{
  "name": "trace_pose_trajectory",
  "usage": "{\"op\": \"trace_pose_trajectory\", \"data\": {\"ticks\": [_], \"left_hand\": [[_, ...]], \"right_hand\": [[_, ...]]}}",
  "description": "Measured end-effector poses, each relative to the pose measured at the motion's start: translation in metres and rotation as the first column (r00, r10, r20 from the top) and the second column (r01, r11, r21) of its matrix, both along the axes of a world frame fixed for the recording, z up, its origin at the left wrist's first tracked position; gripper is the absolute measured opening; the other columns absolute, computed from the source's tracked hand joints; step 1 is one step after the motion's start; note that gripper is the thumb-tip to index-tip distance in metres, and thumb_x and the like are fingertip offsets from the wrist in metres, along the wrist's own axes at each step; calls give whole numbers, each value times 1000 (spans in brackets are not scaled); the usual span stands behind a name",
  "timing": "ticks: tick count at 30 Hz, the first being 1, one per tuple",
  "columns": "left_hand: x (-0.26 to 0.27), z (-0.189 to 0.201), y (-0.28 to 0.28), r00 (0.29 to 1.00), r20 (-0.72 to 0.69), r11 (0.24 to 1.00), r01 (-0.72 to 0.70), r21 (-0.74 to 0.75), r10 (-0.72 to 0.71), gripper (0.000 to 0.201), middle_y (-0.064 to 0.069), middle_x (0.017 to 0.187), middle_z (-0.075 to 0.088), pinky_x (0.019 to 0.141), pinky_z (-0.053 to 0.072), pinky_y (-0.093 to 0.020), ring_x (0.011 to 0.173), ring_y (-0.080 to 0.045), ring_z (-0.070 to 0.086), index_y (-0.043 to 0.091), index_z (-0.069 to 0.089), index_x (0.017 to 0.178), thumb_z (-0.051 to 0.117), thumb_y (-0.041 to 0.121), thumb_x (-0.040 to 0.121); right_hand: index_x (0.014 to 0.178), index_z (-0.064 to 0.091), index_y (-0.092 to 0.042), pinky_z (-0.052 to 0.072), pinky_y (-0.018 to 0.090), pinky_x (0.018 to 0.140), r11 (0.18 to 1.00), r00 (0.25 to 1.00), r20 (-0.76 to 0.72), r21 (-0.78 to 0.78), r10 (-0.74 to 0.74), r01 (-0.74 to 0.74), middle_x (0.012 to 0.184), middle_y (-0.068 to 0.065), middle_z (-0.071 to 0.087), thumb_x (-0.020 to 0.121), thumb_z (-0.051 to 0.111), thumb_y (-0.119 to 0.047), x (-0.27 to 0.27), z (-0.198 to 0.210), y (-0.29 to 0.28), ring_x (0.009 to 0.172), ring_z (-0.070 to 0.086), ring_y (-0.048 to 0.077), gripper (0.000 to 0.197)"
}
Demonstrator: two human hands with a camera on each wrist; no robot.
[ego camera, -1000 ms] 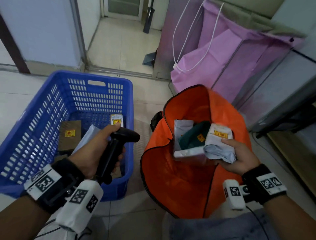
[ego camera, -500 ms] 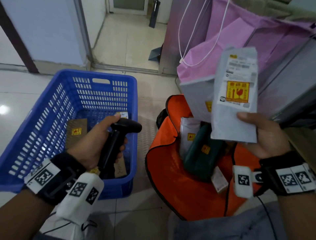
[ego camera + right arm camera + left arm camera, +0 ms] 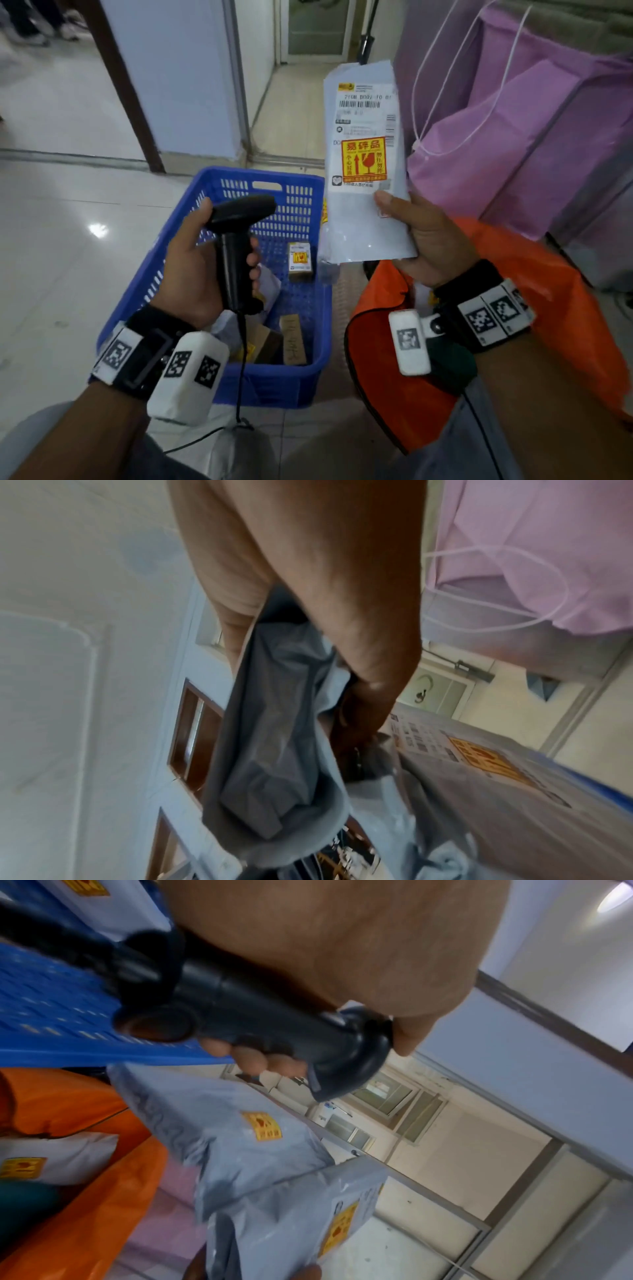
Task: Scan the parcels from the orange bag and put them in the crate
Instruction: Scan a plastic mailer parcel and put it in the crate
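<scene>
My right hand (image 3: 424, 236) grips a grey parcel (image 3: 364, 164) by its lower end and holds it upright, with the shipping label and the yellow-and-red fragile sticker facing me. The left wrist view shows a second grey parcel (image 3: 219, 1134) behind the parcel (image 3: 294, 1221) with the label. My left hand (image 3: 202, 260) grips a black barcode scanner (image 3: 239, 240) by its handle, its head pointing right toward the parcel. The scanner (image 3: 260, 1020) hangs above the blue crate (image 3: 178, 246), which holds several parcels. The orange bag (image 3: 555, 308) lies open below my right wrist.
A purple bag (image 3: 513, 137) with white cord stands behind the orange bag at the right. A small box (image 3: 300, 262) and brown cardboard parcels (image 3: 293, 339) lie in the crate. Tiled floor (image 3: 61, 240) spreads to the left; a doorway (image 3: 318, 31) lies beyond.
My right hand lifted the grey parcels out of the orange bag and raised them upright. My left hand brought the scanner up and toward the parcel label.
</scene>
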State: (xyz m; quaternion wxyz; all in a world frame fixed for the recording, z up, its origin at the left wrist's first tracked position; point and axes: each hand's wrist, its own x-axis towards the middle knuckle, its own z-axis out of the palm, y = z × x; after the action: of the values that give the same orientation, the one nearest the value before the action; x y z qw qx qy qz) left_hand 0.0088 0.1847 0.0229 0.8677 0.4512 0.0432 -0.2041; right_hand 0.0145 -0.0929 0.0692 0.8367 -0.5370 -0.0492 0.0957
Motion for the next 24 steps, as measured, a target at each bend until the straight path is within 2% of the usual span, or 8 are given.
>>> {"op": "trace_pose_trajectory", "data": {"ticks": [3, 5, 8, 12, 17, 19, 21, 24], "left_hand": [[-7, 9, 6, 988, 143, 992, -39, -122, 57, 74, -8, 90, 52, 67, 34, -39, 69, -24, 43, 5, 57, 114, 38, 74, 96], [-9, 15, 8, 978, 205, 992, -14, -129, 40, 75, -9, 91, 51, 66, 32, -39, 68, -24, 41, 4, 54, 119, 34, 73, 97], [-9, 16, 13, 965, 260, 999, -11, -52, 24, 75, -11, 92, 53, 65, 33, -38, 68, -24, 42, 4, 56, 127, 30, 68, 100], [-3, 13, 23, 960, 273, 997, -75, 20, 67, 71, -11, 87, 50, 62, 33, -38, 65, -22, 43, 6, 58, 120, 31, 68, 99], [7, 9, 31, 961, 252, 990, -132, 54, 115, 76, -8, 83, 53, 57, 36, -33, 63, -19, 45, 4, 60, 123, 34, 70, 100], [9, 9, 30, 967, 241, 988, -106, 110, 77, 77, -6, 78, 55, 55, 39, -30, 61, -19, 45, 5, 64, 113, 33, 73, 98], [11, 7, 28, 978, 209, 989, -50, 142, 20, 77, -7, 72, 53, 55, 39, -31, 60, -21, 45, 6, 63, 97, 34, 78, 96], [16, 3, 25, 988, 153, 988, 14, 151, -37, 78, -8, 70, 52, 58, 40, -33, 60, -23, 44, 8, 62, 88, 38, 83, 92]], "right_hand": [[145, 52, -8, 49, 50, 108, 996, 995, -47, 31, 86, -84, 142, 15, 62, 108, 41, -20, 12, -8, 29, 131, 59, 32, 41], [152, 43, -9, 48, 48, 109, 989, 987, -73, 41, 144, -141, 148, 15, 56, 109, 37, -29, 19, -15, 45, 135, 55, 32, 47], [149, 46, -9, 52, 46, 104, 984, 975, -135, 24, 177, -176, 145, 17, 58, 109, 38, -30, 32, -32, 60, 130, 59, 32, 46], [144, 53, -6, 47, 51, 109, 980, 954, -262, -94, 145, -174, 142, 21, 59, 100, 56, -16, 45, -63, 62, 132, 56, 38, 45], [138, 60, -8, 60, 41, 91, 980, 939, -324, -122, 113, -160, 132, 16, 68, 95, 61, -15, 46, -80, 50, 111, 70, 28, 44], [139, 60, -8, 60, 42, 91, 980, 939, -330, -135, 95, -147, 132, 17, 68, 93, 62, -18, 48, -84, 43, 114, 68, 31, 47], [140, 58, -7, 56, 48, 98, 977, 940, -331, -156, 84, -143, 135, 20, 65, 91, 66, -19, 49, -88, 37, 122, 63, 37, 51], [142, 56, -7, 45, 57, 108, 973, 944, -319, -181, 80, -144, 138, 20, 63, 92, 67, -18, 48, -94, 28, 129, 58, 42, 53]]}}
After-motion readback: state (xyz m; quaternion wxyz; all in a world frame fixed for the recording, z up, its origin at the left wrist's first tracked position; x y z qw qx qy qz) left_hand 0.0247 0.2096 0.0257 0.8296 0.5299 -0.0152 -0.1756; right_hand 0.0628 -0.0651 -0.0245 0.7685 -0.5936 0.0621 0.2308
